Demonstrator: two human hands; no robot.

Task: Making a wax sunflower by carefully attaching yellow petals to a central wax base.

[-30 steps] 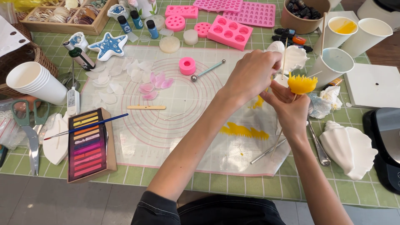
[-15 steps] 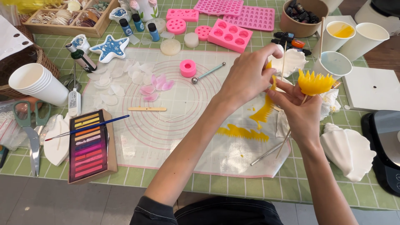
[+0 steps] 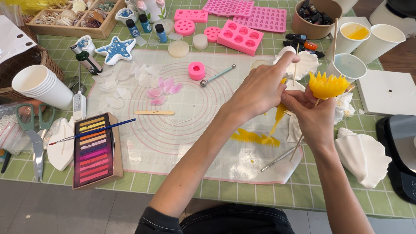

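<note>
My right hand grips a thin wooden stick topped with a yellow fringed flower centre, held above the right side of the translucent work mat. My left hand pinches a long yellow fringed strip just left of that flower; the strip hangs down to the mat, where its remaining length lies flat. The two hands touch each other. A metal tool lies on the mat under my right wrist.
Pink silicone moulds, small bottles and a bowl stand at the back. Paper cups sit right of the hands, stacked cups, scissors, a pastel set and a brush at left. White shell-shaped pieces lie right.
Both hands with the flower have lifted slightly and shifted right. The yellow strip now hangs longer from my left hand, wound closer against the flower's base.
</note>
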